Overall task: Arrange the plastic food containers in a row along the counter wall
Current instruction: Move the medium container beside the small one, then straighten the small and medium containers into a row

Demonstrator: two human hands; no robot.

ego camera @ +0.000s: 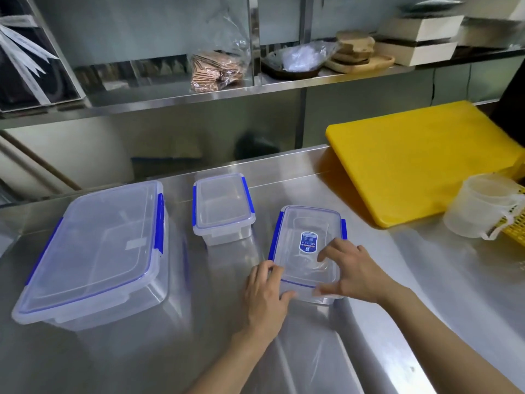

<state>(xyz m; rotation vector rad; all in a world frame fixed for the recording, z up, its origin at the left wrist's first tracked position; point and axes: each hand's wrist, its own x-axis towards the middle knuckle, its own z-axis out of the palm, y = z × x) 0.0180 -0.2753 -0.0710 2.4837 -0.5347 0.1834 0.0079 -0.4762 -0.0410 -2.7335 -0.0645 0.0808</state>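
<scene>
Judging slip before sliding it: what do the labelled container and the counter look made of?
Labelled container: clear, glossy plastic, likely; the counter shows through, blue clips at its sides. Counter: brushed stainless steel by its look, with streaky reflections.

The setting was a commercial kitchen, shown by a stainless-steel counter backed by a steel wall, a steel shelf holding bagged goods and wooden trays, and a yellow cutting board propped against the wall.
</scene>
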